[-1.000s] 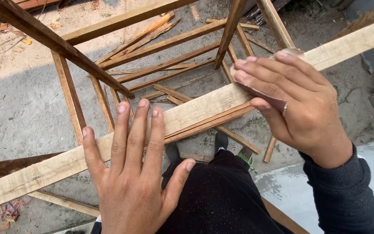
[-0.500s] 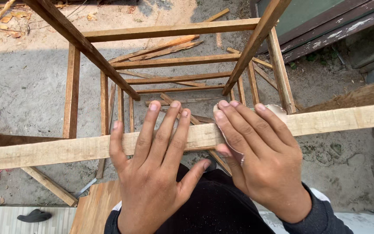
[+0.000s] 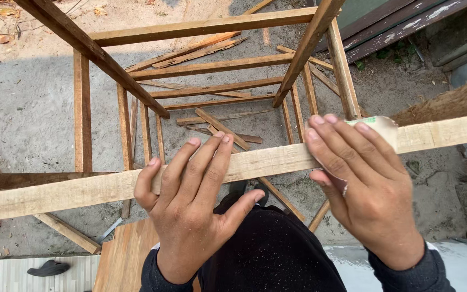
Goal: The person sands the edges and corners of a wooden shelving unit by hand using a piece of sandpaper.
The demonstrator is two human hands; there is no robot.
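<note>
No packages, signs or screens in view. One possible label: a small green printed patch on the pale backing of the sandpaper sheet (image 3: 382, 130), at its top edge, just beside the right hand's fingertips (image 3: 362, 127).

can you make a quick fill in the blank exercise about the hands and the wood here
1. The left hand lies flat on a long pale wooden ____.
2. The right hand presses a folded sheet of ____ against the same strip.
3. Beyond the strip stands an open frame made of ____.
4. Loose offcuts lie on the ____ inside the frame.

Missing words: strip; sandpaper; wood; ground
</note>
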